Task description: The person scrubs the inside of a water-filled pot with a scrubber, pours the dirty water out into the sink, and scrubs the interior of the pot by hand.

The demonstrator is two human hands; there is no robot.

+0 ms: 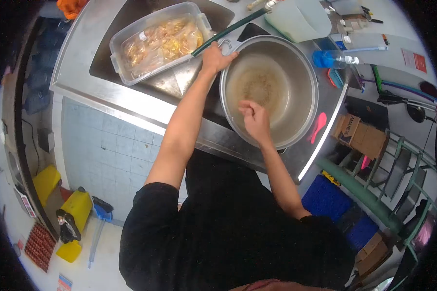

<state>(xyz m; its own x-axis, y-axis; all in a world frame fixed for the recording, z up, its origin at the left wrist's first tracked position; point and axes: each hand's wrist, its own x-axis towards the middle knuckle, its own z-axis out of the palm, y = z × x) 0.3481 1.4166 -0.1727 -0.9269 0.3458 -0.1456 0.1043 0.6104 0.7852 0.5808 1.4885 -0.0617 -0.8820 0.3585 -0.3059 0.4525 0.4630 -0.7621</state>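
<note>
My left hand point(218, 58) is closed around the green hose point(235, 28), near its outlet end. The thumb of that hand reaches toward the rim of a large metal pot point(303, 92), beside the pot's handle point(225, 44). Shallow cloudy water point(262, 87) covers the pot's bottom, with brownish bits gathered in the middle. Over the near side of the pot is my right hand point(256, 121), its fingers loosely bent and apart, with nothing visible in them. To the left, a clear plastic tub point(155, 43) of pale and yellow bagged food rests across the sink.
The steel sink basin point(107, 63) lies under the tub. A pink spoon-shaped utensil point(318, 127) lies right of the pot. Behind stand a translucent container point(301, 19) and a blue liquid bottle point(327, 59). Cardboard boxes point(361, 136) and a green metal rack point(398, 179) are at right.
</note>
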